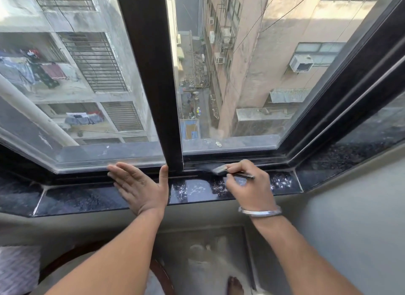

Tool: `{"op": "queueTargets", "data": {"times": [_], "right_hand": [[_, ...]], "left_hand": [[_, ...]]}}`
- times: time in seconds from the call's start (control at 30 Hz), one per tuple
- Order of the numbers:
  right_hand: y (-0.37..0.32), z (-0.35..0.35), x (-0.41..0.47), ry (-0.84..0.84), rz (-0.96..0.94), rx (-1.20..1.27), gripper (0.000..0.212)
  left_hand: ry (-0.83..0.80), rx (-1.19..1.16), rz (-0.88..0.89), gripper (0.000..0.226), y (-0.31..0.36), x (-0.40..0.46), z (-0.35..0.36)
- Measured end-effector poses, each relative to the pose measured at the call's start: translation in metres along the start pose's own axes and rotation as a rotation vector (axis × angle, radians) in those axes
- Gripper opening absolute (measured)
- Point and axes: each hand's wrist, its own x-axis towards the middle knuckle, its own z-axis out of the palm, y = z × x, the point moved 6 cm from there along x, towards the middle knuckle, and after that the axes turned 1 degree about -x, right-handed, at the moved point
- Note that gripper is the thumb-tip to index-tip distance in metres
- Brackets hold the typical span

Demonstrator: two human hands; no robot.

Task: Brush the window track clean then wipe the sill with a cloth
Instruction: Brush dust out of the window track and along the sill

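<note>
My right hand grips a small dark-handled paintbrush, its bristles pressed into the black window track just right of the dark centre frame post. My left hand lies flat and open on the black granite sill, fingers spread toward the track, thumb touching the base of the post. White dust specks dot the sill around my right hand. No cloth is in view.
The bay window's glass panes look down on an alley between buildings. The angled side sill runs up to the right. Below the sill are a grey wall, a dusty floor, a bare foot and a round dark-rimmed seat edge.
</note>
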Motion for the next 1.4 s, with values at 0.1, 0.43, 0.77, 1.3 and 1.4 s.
{"op": "queueTargets", "data": {"times": [0.1,0.43,0.77,1.3,1.4], "right_hand": [[0.038,-0.063,-0.001,0.186,0.077,-0.184,0.023],[-0.022,-0.017,-0.028,0.125,-0.223,-0.131,0.021],[0.023,-0.024,-0.018,0.088,0.008,-0.053,0.028],[0.026,-0.053,-0.064,0.134,-0.168,0.093,0.016],[0.004,-0.020,-0.053,0.042,-0.215,0.152,0.017]], "left_hand": [[0.000,-0.003,-0.006,0.116,0.000,0.000,0.000],[-0.008,-0.017,-0.012,0.115,0.000,0.000,-0.001],[-0.017,-0.035,-0.019,0.115,-0.001,0.000,-0.002],[0.067,0.141,0.922,0.130,0.084,-0.031,-0.029],[0.055,0.207,0.859,0.149,0.103,-0.016,-0.029]]}}
